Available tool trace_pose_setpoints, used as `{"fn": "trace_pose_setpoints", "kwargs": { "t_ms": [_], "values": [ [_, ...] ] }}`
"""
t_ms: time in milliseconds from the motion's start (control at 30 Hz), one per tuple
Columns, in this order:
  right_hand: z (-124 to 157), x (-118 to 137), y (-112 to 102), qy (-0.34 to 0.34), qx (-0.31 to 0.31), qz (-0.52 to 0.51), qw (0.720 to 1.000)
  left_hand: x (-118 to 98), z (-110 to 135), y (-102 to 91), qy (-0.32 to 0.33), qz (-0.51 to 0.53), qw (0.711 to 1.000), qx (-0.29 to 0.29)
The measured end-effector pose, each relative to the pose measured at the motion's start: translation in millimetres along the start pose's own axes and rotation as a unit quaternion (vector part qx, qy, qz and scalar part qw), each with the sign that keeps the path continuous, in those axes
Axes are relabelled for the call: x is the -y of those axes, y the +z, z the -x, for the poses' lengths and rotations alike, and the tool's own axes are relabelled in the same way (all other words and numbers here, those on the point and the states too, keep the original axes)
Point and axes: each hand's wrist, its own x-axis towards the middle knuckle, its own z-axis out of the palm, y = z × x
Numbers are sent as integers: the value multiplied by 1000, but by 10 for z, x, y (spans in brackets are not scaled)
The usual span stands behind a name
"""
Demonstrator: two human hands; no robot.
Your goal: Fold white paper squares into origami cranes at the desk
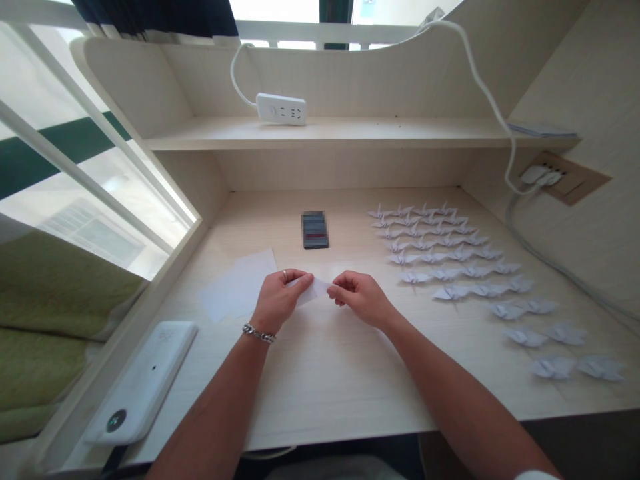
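Observation:
Between my hands, just above the desk, is a small piece of folded white paper (316,289). My left hand (281,297) grips its left side, thumb on top; a ring and a chain bracelet show on that hand and wrist. At the paper's right tip my right hand (361,297) pinches with thumb and fingers. Loose white paper sheets (240,283) lie flat on the desk to the left, partly behind my left hand. Rows of folded white paper cranes (435,253) spread across the right side of the desk.
A dark phone-like object (315,230), blurred on its face, lies beyond my hands. At the left edge rests a long white device (143,380). A power strip (281,109) sits on the shelf (350,130); a white cable (483,83) runs to the wall socket (567,177).

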Motion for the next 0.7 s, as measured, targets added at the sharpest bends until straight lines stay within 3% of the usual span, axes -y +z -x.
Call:
{"fn": "trace_pose_setpoints", "kwargs": {
  "t_ms": [200, 433, 500, 700],
  "values": [
    [46, 60, 23, 10, -19, 60, 998, -19, 12, 7, 19, -12, 1000, 8],
    [-35, -47, 4, 72, 47, -133, 987, -16, 23, 16, 37, -32, 999, 3],
    [-62, -84, -25, 87, 41, -152, 984, -20, 28, 18, 39, -38, 999, -3],
    [-50, -63, -10, 22, -9, -79, 997, -27, 35, 20, 50, -55, 997, -17]
  ]
}}
